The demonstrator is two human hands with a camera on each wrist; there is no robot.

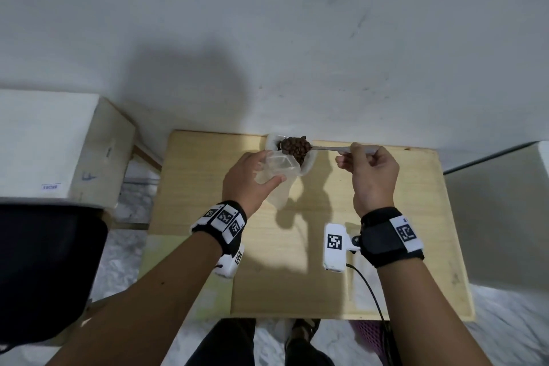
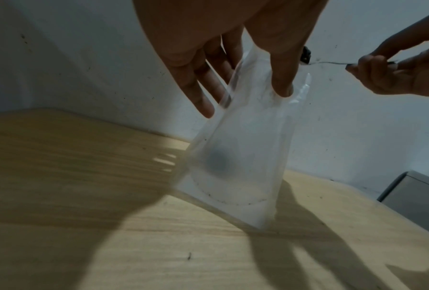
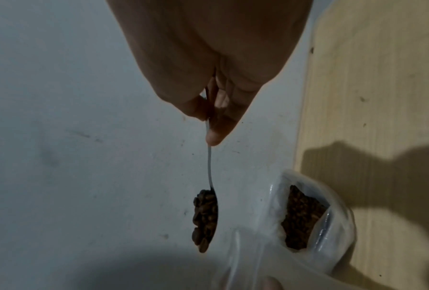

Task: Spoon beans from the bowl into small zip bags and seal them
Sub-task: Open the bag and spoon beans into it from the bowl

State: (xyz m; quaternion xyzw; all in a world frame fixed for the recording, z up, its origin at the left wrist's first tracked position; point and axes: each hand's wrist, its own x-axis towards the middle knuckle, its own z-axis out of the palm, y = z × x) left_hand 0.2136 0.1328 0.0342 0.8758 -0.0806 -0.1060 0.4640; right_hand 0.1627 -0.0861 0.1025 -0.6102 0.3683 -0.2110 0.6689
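My left hand (image 1: 269,168) holds a clear empty zip bag (image 1: 277,184) upright above the wooden table (image 1: 386,261), thumb on one side of its mouth and fingers on the other. In the left wrist view the zip bag (image 2: 243,160) hangs from the left hand (image 2: 245,98), its bottom near the tabletop. My right hand (image 1: 347,153) pinches the handle of a metal spoon (image 1: 325,148) heaped with brown beans (image 1: 295,145), just beyond the bag's mouth. The spoon (image 3: 209,166) is level over the white bowl (image 3: 342,198) of beans (image 3: 300,215).
The bowl (image 1: 309,168) stands at the table's far edge against a white wall. A white box (image 1: 59,140) stands left of the table and a grey-white block (image 1: 499,211) on the right. A black object (image 1: 44,270) sits low left. A black cable (image 1: 371,291) crosses the table.
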